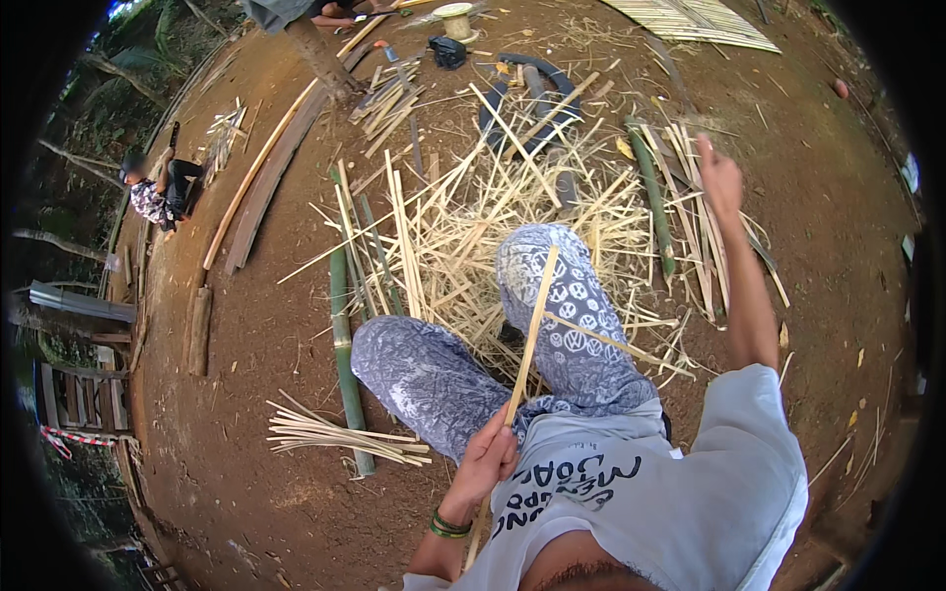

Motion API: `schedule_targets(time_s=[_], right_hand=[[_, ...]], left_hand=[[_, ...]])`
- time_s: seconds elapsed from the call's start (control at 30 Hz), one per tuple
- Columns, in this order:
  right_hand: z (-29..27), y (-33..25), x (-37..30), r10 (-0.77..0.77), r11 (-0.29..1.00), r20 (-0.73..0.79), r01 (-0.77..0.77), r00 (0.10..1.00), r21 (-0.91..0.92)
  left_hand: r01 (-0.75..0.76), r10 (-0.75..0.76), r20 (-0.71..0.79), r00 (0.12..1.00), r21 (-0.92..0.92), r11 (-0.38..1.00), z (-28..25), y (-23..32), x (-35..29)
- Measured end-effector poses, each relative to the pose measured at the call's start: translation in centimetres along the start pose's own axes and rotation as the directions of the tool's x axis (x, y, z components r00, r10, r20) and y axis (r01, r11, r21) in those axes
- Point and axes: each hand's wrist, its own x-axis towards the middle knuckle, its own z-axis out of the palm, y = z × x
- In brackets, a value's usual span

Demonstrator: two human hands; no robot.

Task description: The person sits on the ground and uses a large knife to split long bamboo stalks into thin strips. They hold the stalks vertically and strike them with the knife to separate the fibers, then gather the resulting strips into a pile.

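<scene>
My left hand (pixel 490 458) is closed around a long pale bamboo strip (pixel 533 340), which slants up between my knees past my right knee. A thinner split strip (pixel 621 345) lies across my right thigh. My right hand (pixel 721 182) is raised out to the far right with its fingers curled, above several loose strips (pixel 698 231) and a green bamboo pole (pixel 650 202). A long dark blade-like piece (pixel 673 77) lines up beyond that hand; whether the hand holds it, I cannot tell.
Shavings and strips (pixel 463 236) pile up before my knees. Another green bamboo pole (pixel 342 335) lies left, beside a bundle of strips (pixel 340 433). Farther off are a black ring-shaped tube (pixel 567 94), a black bag (pixel 448 52) and a woven panel (pixel 695 22). Another person (pixel 163 187) sits far left.
</scene>
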Motion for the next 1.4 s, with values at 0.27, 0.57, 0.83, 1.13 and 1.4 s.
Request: schedule_targets(time_s=[0.27, 0.57, 0.83, 1.13, 1.4], right_hand=[[1.9, -4.5, -12.7, -0.456, 0.89, 0.304, 0.423, 0.836, 0.17], [5.4, -6.7, -19.7, -0.796, 0.524, 0.404, 0.848, 0.45, 0.087], [5.6, -6.6, -18.4, -0.732, 0.615, 0.418, 0.785, 0.538, 0.067], [6.0, -6.8, -17.2, -0.652, 0.668, 0.506, 0.743, 0.565, 0.03], [6.0, -6.1, -16.1, -0.714, 0.607, 0.42, 0.794, 0.559, -0.025]], left_hand=[[-0.06, 0.061, 0.0, 0.998, -0.214, 0.975, 2.8, 4.7, 8.8], [-0.009, 0.002, -0.028, 1.0, -0.271, 0.962, 3.7, 5.4, 12.8], [-0.054, 0.062, 0.03, 0.998, -0.217, 0.975, 4.1, 5.6, 11.9], [-0.068, 0.071, 0.037, 0.997, -0.08, 0.994, 3.0, 3.3, 10.8], [-0.108, 0.109, 0.022, 0.994, -0.068, 0.992, 2.6, 2.9, 10.9]])
